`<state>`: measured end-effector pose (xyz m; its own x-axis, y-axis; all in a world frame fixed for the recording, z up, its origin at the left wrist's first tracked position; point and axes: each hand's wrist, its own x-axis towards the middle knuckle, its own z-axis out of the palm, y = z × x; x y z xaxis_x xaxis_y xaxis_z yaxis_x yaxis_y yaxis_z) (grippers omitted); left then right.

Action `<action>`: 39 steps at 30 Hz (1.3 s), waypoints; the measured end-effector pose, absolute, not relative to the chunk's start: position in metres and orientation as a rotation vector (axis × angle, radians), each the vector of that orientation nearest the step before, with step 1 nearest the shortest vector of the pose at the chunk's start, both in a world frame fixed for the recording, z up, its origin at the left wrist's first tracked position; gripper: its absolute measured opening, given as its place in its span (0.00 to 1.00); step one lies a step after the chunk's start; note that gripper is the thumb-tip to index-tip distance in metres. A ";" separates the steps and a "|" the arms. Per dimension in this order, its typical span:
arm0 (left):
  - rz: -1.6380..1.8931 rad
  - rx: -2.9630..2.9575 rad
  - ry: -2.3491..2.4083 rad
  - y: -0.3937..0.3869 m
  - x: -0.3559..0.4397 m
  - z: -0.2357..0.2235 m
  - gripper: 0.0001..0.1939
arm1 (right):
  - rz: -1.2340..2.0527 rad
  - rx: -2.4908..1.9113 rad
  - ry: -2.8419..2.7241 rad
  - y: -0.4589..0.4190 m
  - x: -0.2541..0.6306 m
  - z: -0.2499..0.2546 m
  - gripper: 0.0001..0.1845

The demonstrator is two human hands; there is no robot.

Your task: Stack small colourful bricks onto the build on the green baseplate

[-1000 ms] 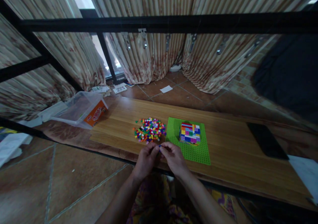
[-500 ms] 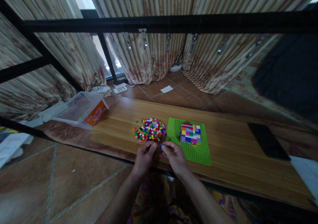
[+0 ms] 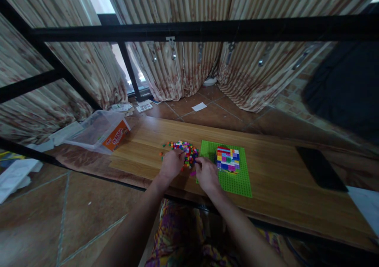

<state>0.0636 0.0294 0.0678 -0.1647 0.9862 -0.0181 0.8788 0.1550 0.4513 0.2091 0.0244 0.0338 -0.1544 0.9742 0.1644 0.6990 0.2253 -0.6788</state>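
Observation:
My left hand point(image 3: 172, 163) reaches over the pile of small coloured building bricks point(image 3: 189, 148), its fingers bent down with the tips among the bricks. Whether a brick is between them is too small to tell. At the pile's right side, my right hand point(image 3: 207, 174) has thumb and forefinger pinched; what they hold is hard to make out. A pink brick point(image 3: 193, 173) lies on the table just below the pile. To the right, a block built of multicoloured bricks point(image 3: 227, 158) stands on a green studded baseplate point(image 3: 244, 184), near my right hand but apart from it.
The wooden table point(image 3: 275, 172) carries a black flat slab point(image 3: 321, 168) at the right, beside a white sheet point(image 3: 364, 206). A clear plastic box point(image 3: 94, 131) with an orange label stands at the left end. A black metal bar point(image 3: 189, 30) crosses beyond, before striped curtains.
Both hands have moved forward from the table's near edge to the pile. My left hand now covers part of the bricks. The blue brick seen in my right fingers no longer shows clearly.

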 end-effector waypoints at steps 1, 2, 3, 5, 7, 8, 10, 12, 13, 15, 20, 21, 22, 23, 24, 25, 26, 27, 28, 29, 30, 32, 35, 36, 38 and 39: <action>0.508 1.784 2.115 0.029 0.063 0.067 0.13 | 0.626 -1.521 -1.910 0.025 0.210 0.033 0.12; 0.536 1.768 2.097 0.029 0.062 0.067 0.13 | 0.641 -1.501 -1.893 0.025 0.211 0.032 0.12; 0.574 1.747 2.078 0.028 0.061 0.067 0.13 | 0.656 -1.479 -1.877 0.024 0.213 0.032 0.12; 0.691 1.697 2.036 0.026 0.058 0.067 0.13 | 0.681 -1.438 -1.846 0.022 0.216 0.032 0.12; 0.833 1.623 1.976 0.023 0.054 0.065 0.13 | 0.699 -1.407 -1.808 0.018 0.219 0.032 0.12; 0.907 1.565 1.936 0.021 0.053 0.063 0.13 | 0.710 -1.394 -1.788 0.016 0.220 0.033 0.12; 1.021 1.425 1.832 0.017 0.051 0.058 0.13 | 0.738 -1.368 -1.750 0.010 0.223 0.034 0.12; 1.096 1.299 1.734 0.012 0.050 0.051 0.13 | 0.777 -1.342 -1.727 0.005 0.224 0.035 0.12; 1.125 1.260 1.690 0.009 0.051 0.049 0.13 | 0.802 -1.329 -1.721 0.002 0.224 0.036 0.12; 1.172 1.223 1.605 0.004 0.053 0.046 0.13 | 0.867 -1.299 -1.700 -0.001 0.223 0.037 0.12; 1.242 1.124 1.463 -0.010 0.065 0.057 0.17 | 1.100 -1.217 -1.523 -0.004 0.217 0.043 0.13; 1.243 1.110 1.453 -0.012 0.067 0.061 0.18 | 1.158 -1.201 -1.480 -0.005 0.215 0.045 0.13; 1.244 1.105 1.441 -0.015 0.070 0.065 0.19 | 1.224 -1.186 -1.429 -0.005 0.213 0.047 0.13; 1.246 1.108 1.423 -0.017 0.072 0.069 0.19 | 1.295 -1.172 -1.369 -0.005 0.212 0.050 0.14; 1.249 1.109 1.401 -0.020 0.073 0.073 0.19 | 1.364 -1.158 -1.305 -0.006 0.210 0.053 0.14; 1.253 1.104 1.377 -0.023 0.075 0.076 0.19 | 1.421 -1.145 -1.242 -0.006 0.209 0.056 0.15; 1.257 1.091 1.354 -0.025 0.077 0.079 0.19 | 1.462 -1.133 -1.189 -0.006 0.209 0.059 0.15; 1.254 1.072 1.332 -0.028 0.079 0.082 0.18 | 1.486 -1.121 -1.156 -0.007 0.209 0.062 0.15; 1.245 1.049 1.311 -0.030 0.080 0.083 0.17 | 1.501 -1.110 -1.141 -0.008 0.209 0.064 0.14; 1.233 1.027 1.293 -0.032 0.081 0.085 0.15 | 1.512 -1.102 -1.133 -0.009 0.209 0.065 0.14; 1.225 1.011 1.280 -0.034 0.082 0.086 0.14 | 1.526 -1.095 -1.123 -0.010 0.210 0.066 0.14; 1.222 0.988 1.271 -0.036 0.082 0.086 0.12 | 1.571 -1.089 -1.080 -0.013 0.212 0.066 0.14; 1.216 0.936 1.264 -0.039 0.081 0.085 0.12 | 1.695 -1.053 -0.955 -0.018 0.214 0.064 0.15; 1.209 0.910 1.255 -0.040 0.080 0.083 0.12 | 1.745 -1.033 -0.904 -0.019 0.214 0.063 0.15; 1.206 0.852 1.226 -0.042 0.079 0.079 0.12 | 1.824 -1.000 -0.803 -0.020 0.214 0.061 0.16; 1.211 0.827 1.214 -0.042 0.078 0.076 0.13 | 1.834 -1.001 -0.764 -0.019 0.214 0.059 0.16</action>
<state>0.0781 -0.0423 0.0755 -0.0763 0.9688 -0.2358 -0.2338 0.2125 0.9488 0.2141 -0.0192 0.0595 -0.2829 0.9028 -0.3240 -0.4055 -0.4187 -0.8126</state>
